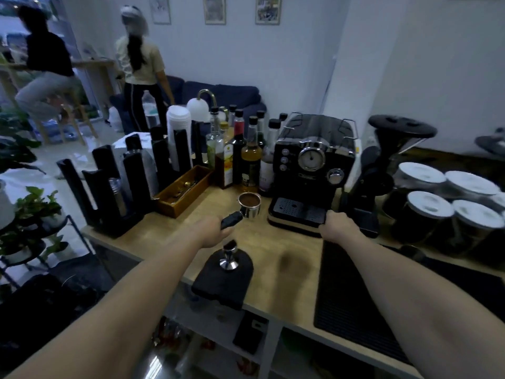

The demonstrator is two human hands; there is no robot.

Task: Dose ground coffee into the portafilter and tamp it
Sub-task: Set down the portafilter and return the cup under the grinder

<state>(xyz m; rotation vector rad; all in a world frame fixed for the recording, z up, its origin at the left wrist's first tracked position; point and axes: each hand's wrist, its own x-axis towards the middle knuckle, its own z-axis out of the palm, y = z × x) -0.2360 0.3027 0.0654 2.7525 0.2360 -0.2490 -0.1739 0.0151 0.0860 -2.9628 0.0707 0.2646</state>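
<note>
My left hand grips the black handle of the portafilter, holding it above the wooden counter. Its steel basket is filled with brown ground coffee. A steel tamper with a black top stands upright on a black tamping mat at the counter's front edge, just below my left hand. My right hand rests against the front right corner of the black espresso machine, by its drip tray; its fingers are curled and I cannot tell if it holds anything.
A black grinder stands right of the machine, with lidded jars beyond. Syrup bottles, a wooden tray and black cup holders line the back left. A black ribbed mat lies at right. Two people stand far left.
</note>
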